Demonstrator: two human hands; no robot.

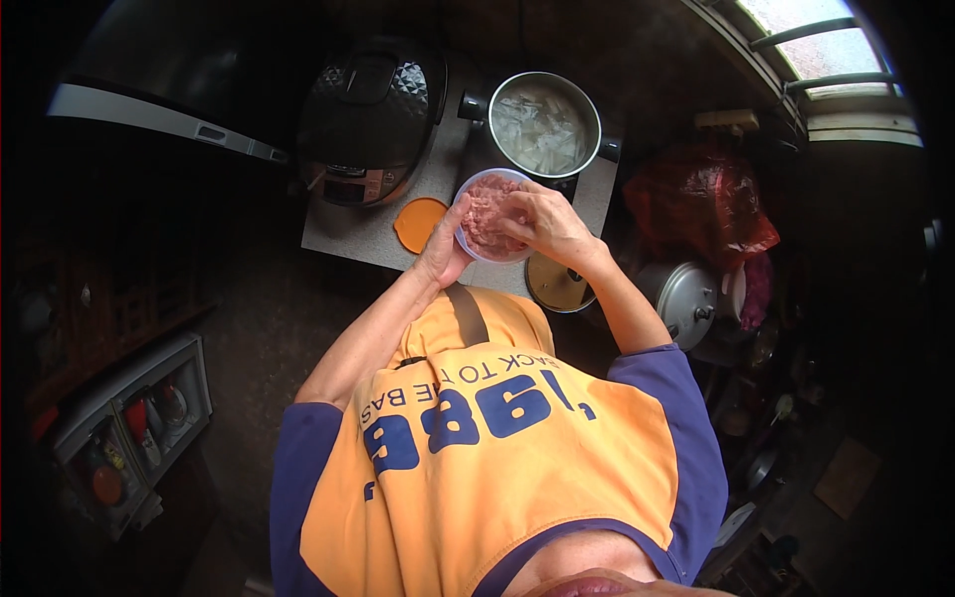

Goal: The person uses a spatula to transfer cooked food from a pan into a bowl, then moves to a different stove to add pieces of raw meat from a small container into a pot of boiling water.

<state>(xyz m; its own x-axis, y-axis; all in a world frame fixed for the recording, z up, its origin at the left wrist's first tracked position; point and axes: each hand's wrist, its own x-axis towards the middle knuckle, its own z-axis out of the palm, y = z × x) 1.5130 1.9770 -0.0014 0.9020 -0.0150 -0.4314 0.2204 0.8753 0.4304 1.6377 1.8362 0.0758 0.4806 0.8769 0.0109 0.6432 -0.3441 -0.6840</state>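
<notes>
My left hand (446, 242) grips a pale round plastic bowl (461, 237) from its left side, thumb over the rim. Pink minced meat (485, 213) fills the bowl. Over the bowl's right side, my right hand (548, 222) has its curled fingers and thumb in the meat, pinching at it. Just beyond the bowl stands a metal pot (599, 123) with dark handles. Cloudy liquid with many pale strips (541, 130) is inside it. An orange round lid (418, 225) lies on the speckled counter (351, 235), left of my left hand.
A dark rice cooker (369, 119) stands at the counter's left. A round pot lid (556, 287) rests near its front right edge, below my right forearm. Further right are a red plastic bag (697, 201) and a lidded silver pot (683, 302). A barred window (828, 52) is at upper right.
</notes>
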